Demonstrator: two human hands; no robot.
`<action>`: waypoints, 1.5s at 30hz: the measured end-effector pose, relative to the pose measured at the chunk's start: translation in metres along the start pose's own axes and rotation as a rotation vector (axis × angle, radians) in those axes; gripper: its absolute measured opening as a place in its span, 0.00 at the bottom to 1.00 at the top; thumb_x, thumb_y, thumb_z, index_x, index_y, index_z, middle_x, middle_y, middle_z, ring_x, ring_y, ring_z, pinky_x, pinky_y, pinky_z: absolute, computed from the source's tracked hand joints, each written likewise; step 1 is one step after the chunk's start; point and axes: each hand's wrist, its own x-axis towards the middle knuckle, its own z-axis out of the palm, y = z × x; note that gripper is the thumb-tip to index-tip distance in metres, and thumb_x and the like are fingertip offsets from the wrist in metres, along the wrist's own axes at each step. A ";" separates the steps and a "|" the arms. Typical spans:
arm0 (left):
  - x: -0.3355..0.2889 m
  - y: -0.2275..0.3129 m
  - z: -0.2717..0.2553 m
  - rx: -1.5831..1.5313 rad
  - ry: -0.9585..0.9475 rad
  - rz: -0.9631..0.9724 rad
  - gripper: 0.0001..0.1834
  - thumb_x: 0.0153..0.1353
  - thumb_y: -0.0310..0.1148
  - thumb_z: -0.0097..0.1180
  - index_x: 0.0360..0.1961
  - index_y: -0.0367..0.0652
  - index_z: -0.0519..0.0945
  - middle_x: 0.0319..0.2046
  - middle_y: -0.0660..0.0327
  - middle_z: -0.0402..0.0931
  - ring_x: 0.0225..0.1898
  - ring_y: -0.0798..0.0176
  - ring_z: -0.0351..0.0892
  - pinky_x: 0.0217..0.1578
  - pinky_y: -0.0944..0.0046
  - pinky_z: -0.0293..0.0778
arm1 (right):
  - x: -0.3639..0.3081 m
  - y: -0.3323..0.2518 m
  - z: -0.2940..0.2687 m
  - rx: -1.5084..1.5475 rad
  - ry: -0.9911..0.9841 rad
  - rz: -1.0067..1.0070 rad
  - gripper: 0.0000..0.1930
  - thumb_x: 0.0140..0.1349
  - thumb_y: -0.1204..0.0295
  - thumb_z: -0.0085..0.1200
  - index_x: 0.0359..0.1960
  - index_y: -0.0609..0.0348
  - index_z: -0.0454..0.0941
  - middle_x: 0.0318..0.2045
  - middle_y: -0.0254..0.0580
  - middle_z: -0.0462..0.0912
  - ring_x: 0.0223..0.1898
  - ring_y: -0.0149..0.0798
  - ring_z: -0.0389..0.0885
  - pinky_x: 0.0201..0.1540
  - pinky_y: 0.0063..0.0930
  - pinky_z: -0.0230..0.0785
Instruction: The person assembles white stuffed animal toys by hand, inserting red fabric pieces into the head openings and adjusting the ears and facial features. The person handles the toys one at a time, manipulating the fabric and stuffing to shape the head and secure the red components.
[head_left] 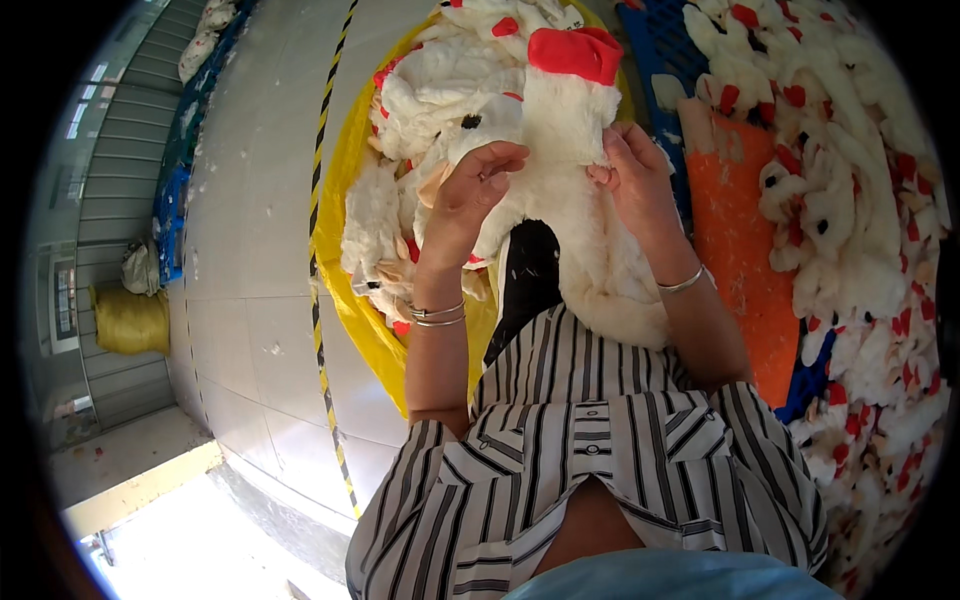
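Item held: one white plush toy skin (pixel 575 180), unstuffed and limp, with a red fabric top (pixel 575 52). It hung upright in front of the person's chest, its lower end trailing down to the striped shirt (pixel 590 440).

Left hand (pixel 470 195): grip closed on the left edge of the plush toy skin, thumb and fingers pinching the fleece just below a black eye spot. Two thin bangles sat on that wrist.

Right hand (pixel 635 175): grip closed on the right edge of the same skin, level with the left hand; one bangle on the wrist.

Handling note, as a judgement: with both hands pinching opposite edges, the work looked like spreading or turning the skin. It would go best with the pinches kept near the seam, the fleece pulled evenly so the opening stays wide, and the red top kept uppermost so the piece does not twist.

Containers:
- Yellow sack (pixel 345 170), open-mouthed, directly behind and left of the plush toy skin; it held a heap of like white skins with red patches.
- Blue crate (pixel 655 50), behind and right of the skin; contents mostly hidden.
- Orange board (pixel 740 250), just right of the skin, dusted with white fluff.
- Loose pile of white-and-red skins (pixel 850 200), farther right of the skin, not in any container that could be made out.

Floor (pixel 260 250): pale tiles left of the skin, crossed by black-and-yellow tape.
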 end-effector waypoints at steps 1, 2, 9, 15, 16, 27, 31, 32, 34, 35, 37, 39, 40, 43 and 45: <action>0.003 0.003 0.006 -0.028 -0.028 0.055 0.30 0.64 0.47 0.57 0.61 0.40 0.68 0.60 0.57 0.70 0.58 0.62 0.70 0.56 0.62 0.65 | 0.000 -0.002 0.001 0.011 -0.010 0.003 0.06 0.72 0.69 0.48 0.37 0.56 0.69 0.34 0.31 0.75 0.30 0.22 0.67 0.36 0.20 0.63; 0.005 0.006 0.011 -0.037 -0.010 0.060 0.30 0.63 0.43 0.58 0.62 0.39 0.67 0.59 0.57 0.70 0.58 0.61 0.70 0.57 0.61 0.65 | -0.001 -0.003 0.002 0.021 -0.020 0.005 0.06 0.72 0.69 0.48 0.37 0.56 0.69 0.34 0.31 0.75 0.31 0.22 0.68 0.36 0.20 0.64; 0.022 0.013 0.020 -0.013 0.117 0.102 0.37 0.59 0.36 0.65 0.64 0.36 0.61 0.57 0.55 0.69 0.55 0.62 0.70 0.51 0.64 0.71 | -0.014 -0.002 0.011 -0.187 -0.110 0.001 0.07 0.70 0.70 0.52 0.35 0.57 0.68 0.30 0.28 0.69 0.28 0.21 0.67 0.33 0.18 0.65; 0.032 0.030 0.022 0.047 0.224 -0.018 0.42 0.55 0.42 0.69 0.65 0.36 0.62 0.55 0.54 0.70 0.38 0.69 0.75 0.33 0.71 0.73 | -0.026 -0.001 0.013 -0.553 -0.229 -0.102 0.07 0.67 0.73 0.54 0.37 0.60 0.67 0.30 0.31 0.69 0.28 0.23 0.67 0.32 0.18 0.65; 0.036 0.031 0.021 0.033 0.243 -0.050 0.43 0.54 0.42 0.70 0.65 0.36 0.62 0.55 0.54 0.71 0.35 0.71 0.75 0.31 0.73 0.72 | -0.028 0.002 0.010 -0.617 -0.265 -0.151 0.08 0.66 0.74 0.54 0.37 0.61 0.67 0.30 0.32 0.69 0.28 0.23 0.67 0.32 0.19 0.65; 0.026 0.036 0.029 -0.115 0.187 -0.071 0.07 0.62 0.25 0.56 0.41 0.40 0.82 0.28 0.69 0.80 0.25 0.78 0.74 0.23 0.76 0.65 | -0.014 -0.043 0.001 -0.713 -0.271 -0.063 0.09 0.67 0.72 0.55 0.44 0.63 0.73 0.29 0.30 0.76 0.28 0.22 0.69 0.32 0.17 0.65; 0.027 0.041 0.033 -0.102 0.206 0.003 0.09 0.62 0.24 0.56 0.43 0.40 0.81 0.29 0.68 0.80 0.26 0.78 0.75 0.23 0.77 0.65 | 0.004 -0.114 0.017 -0.972 -0.154 -0.638 0.24 0.73 0.57 0.39 0.59 0.63 0.69 0.54 0.45 0.76 0.53 0.35 0.76 0.53 0.29 0.65; 0.027 0.042 0.035 -0.101 0.210 0.004 0.09 0.62 0.24 0.56 0.44 0.40 0.80 0.30 0.68 0.80 0.26 0.78 0.75 0.23 0.77 0.65 | 0.009 -0.136 0.014 -1.045 -0.201 -0.723 0.25 0.74 0.56 0.35 0.62 0.62 0.68 0.63 0.48 0.70 0.59 0.40 0.73 0.56 0.33 0.63; 0.022 0.040 0.035 -0.109 0.206 0.021 0.10 0.62 0.23 0.56 0.44 0.40 0.80 0.32 0.67 0.81 0.27 0.77 0.76 0.23 0.77 0.66 | 0.005 -0.149 0.038 -0.849 -0.171 -0.777 0.26 0.74 0.53 0.32 0.56 0.62 0.73 0.51 0.46 0.78 0.51 0.38 0.78 0.52 0.30 0.67; 0.021 0.039 0.035 -0.116 0.201 0.032 0.10 0.62 0.23 0.56 0.45 0.40 0.79 0.34 0.66 0.81 0.27 0.76 0.77 0.23 0.76 0.66 | 0.001 -0.160 0.039 -0.886 -0.225 -0.791 0.28 0.75 0.52 0.29 0.54 0.63 0.75 0.44 0.46 0.81 0.44 0.38 0.80 0.48 0.28 0.70; 0.025 0.046 0.042 -0.141 0.212 0.034 0.10 0.62 0.22 0.55 0.44 0.39 0.79 0.36 0.64 0.82 0.28 0.75 0.79 0.23 0.76 0.67 | -0.011 -0.175 0.053 -0.847 -0.258 -0.735 0.29 0.76 0.53 0.27 0.52 0.64 0.76 0.49 0.52 0.81 0.52 0.43 0.79 0.56 0.30 0.68; 0.023 0.049 0.044 -0.160 0.234 0.049 0.09 0.62 0.22 0.55 0.44 0.38 0.78 0.38 0.62 0.82 0.29 0.73 0.81 0.24 0.75 0.69 | -0.020 -0.180 0.063 -0.841 -0.246 -0.625 0.30 0.76 0.53 0.25 0.52 0.65 0.77 0.52 0.56 0.80 0.56 0.46 0.79 0.60 0.32 0.67; 0.022 0.049 0.044 -0.171 0.235 0.062 0.09 0.63 0.23 0.55 0.44 0.37 0.77 0.39 0.61 0.82 0.29 0.72 0.81 0.24 0.75 0.70 | -0.017 -0.177 0.060 -0.880 -0.246 -0.577 0.28 0.76 0.54 0.27 0.53 0.64 0.76 0.52 0.54 0.80 0.55 0.44 0.79 0.59 0.32 0.68; 0.020 0.050 0.046 -0.184 0.229 0.082 0.08 0.64 0.24 0.55 0.44 0.37 0.76 0.39 0.59 0.82 0.30 0.71 0.82 0.25 0.75 0.72 | 0.006 -0.144 0.029 -1.037 -0.321 -0.497 0.20 0.73 0.59 0.41 0.54 0.62 0.73 0.50 0.44 0.80 0.51 0.33 0.78 0.53 0.28 0.68; 0.019 0.050 0.048 -0.174 0.234 0.077 0.09 0.64 0.24 0.55 0.45 0.37 0.76 0.39 0.59 0.82 0.30 0.70 0.82 0.26 0.74 0.72 | 0.002 -0.110 0.035 -0.982 -0.280 -0.365 0.18 0.70 0.62 0.50 0.50 0.65 0.74 0.41 0.42 0.81 0.42 0.31 0.79 0.46 0.24 0.70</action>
